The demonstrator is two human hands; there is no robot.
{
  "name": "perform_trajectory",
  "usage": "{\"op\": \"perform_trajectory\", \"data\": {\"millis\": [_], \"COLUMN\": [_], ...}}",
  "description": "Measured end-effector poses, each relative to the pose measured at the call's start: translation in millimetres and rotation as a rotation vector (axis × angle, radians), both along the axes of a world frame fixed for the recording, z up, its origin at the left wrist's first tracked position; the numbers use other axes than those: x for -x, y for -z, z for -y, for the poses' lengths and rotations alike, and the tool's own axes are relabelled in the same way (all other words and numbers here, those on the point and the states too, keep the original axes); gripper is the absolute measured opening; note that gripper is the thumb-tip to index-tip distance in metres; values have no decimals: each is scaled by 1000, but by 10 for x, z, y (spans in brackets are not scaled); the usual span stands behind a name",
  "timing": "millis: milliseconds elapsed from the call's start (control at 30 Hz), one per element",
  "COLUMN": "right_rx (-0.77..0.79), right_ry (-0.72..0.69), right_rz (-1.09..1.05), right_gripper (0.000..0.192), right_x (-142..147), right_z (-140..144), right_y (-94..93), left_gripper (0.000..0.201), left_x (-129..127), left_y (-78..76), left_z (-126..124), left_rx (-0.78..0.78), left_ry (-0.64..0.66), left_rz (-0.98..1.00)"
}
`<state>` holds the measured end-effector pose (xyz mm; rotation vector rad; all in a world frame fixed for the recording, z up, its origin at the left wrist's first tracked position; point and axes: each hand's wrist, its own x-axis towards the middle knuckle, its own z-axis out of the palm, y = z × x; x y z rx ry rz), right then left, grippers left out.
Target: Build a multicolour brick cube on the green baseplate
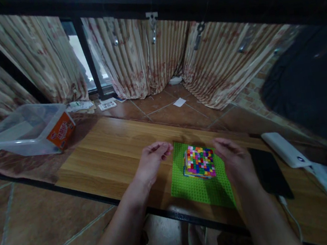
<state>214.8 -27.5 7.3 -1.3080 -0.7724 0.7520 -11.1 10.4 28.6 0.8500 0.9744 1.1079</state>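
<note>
Striped, flower-printed curtains (148,55) hang behind a black metal frame (165,6), above a floor of brown tiles (168,111) with a few scraps of paper (179,102) lying on it. Nearer the camera stands a low wooden desk (110,154) with a pale grain top and a dark edge.

On the desk lies a flat green studded baseplate (201,188), square and close to the near edge. On its far half sits a square block of many-coloured small bricks (199,161), stacked a few layers high.

The left hand (153,160) hovers just beside the baseplate's left edge, open, fingers loosely curled towards the block and holding nothing. The right hand (235,159) is at the block's right side, open as well, palm turned inward, fingers near the bricks; whether they touch cannot be told. The block lies between the two hands.

Right of the right hand, a flat black phone (269,172) lies on the desk, and beyond it a white oblong power bank (286,150) with a white cable (290,212) running off the near edge. Well apart to the left, a clear plastic tub with an orange label (30,129) rests tilted on a patterned cloth (32,167). A dark bulky shape (313,85) fills the right side.
</note>
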Motion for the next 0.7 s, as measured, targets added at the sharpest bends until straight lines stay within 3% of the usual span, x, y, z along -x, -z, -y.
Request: {"op": "perform_trajectory", "data": {"millis": [100, 167, 233, 333, 433, 567, 700], "right_rx": [-100, -121, -95, -110, -33, 26, 58], "right_ry": [119, 96, -53, -410, -572, -551, -552], "right_rz": [117, 235, 363, 590, 737, 874, 962], "right_gripper": [25, 20, 16, 12, 14, 14, 18], "right_x": [105, 289, 537, 924, 1205, 1363, 1430], "right_z": [26, 83, 162, 274, 320, 272, 202], "right_y": [-101, -160, -195, -170, -40, 165, 258], "left_gripper": [16, 18, 20, 21, 20, 18, 18], "left_x": [81, 150, 222, 311, 355, 376, 419], "left_y": [-18, -35, -52, -68, -71, -74, -79], "left_z": [-50, -89, -120, -140, -130, -112, -124], "left_rx": [1, 5, 14, 26, 26, 30, 27], "left_ry": [-86, -163, -236, -308, -323, -305, -304], "left_rz": [37, 64, 82, 87, 111, 117, 125]}}
